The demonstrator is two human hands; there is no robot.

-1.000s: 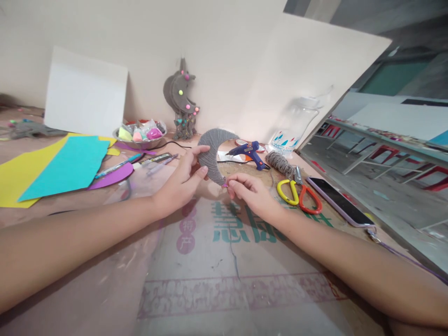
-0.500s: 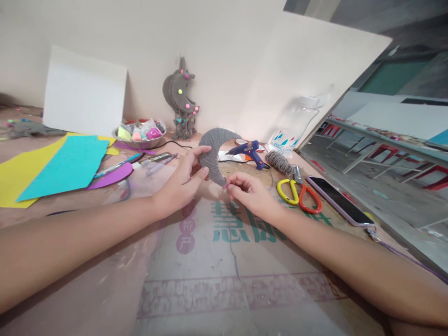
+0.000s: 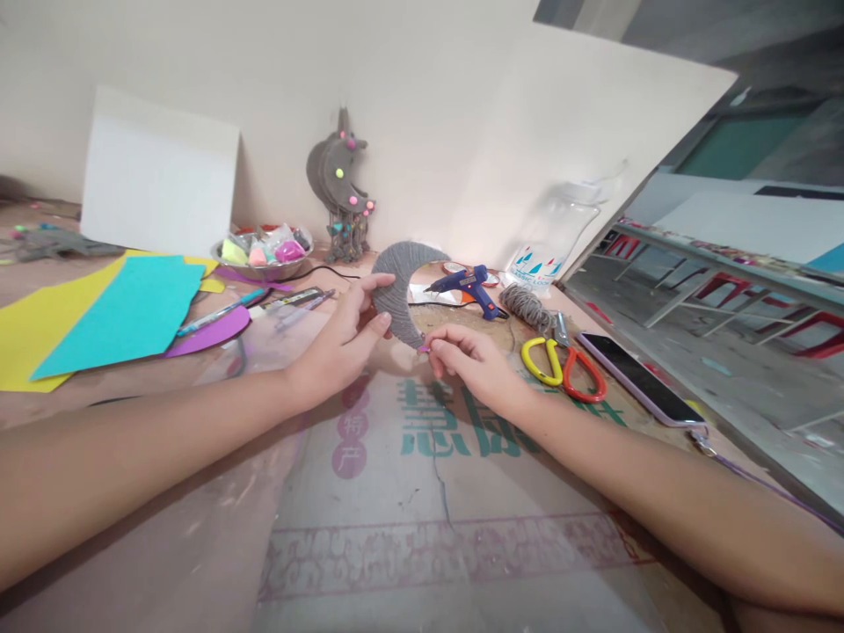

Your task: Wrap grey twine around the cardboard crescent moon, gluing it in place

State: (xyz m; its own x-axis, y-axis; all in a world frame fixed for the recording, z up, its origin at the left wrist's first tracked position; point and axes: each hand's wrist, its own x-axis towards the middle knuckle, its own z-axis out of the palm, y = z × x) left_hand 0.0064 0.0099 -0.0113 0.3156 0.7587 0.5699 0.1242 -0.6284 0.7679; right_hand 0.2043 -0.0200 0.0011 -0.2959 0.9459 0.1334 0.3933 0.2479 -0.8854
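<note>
A crescent moon wrapped in grey yarn is held upright above the table by my left hand, its thumb and fingers closed on the outer curve. At the crescent's lower tip a small pink-purple bit shows. My right hand pinches right at that tip, fingertips together; exactly what sits between them is partly hidden. Just behind lies a blue glue gun. To the right of it are a bundle of grey yarn and scissors with one yellow and one red handle.
A finished-looking moon ornament with coloured balls hangs against the white board. A bowl of bright clay packets, turquoise sheet and pens lie left. A phone and clear bottle stand right. Printed plastic covers the front.
The crescent has shifted very slightly left. My right fingers have loosened a little at the lower tip, so more of the pink-purple bit shows.
</note>
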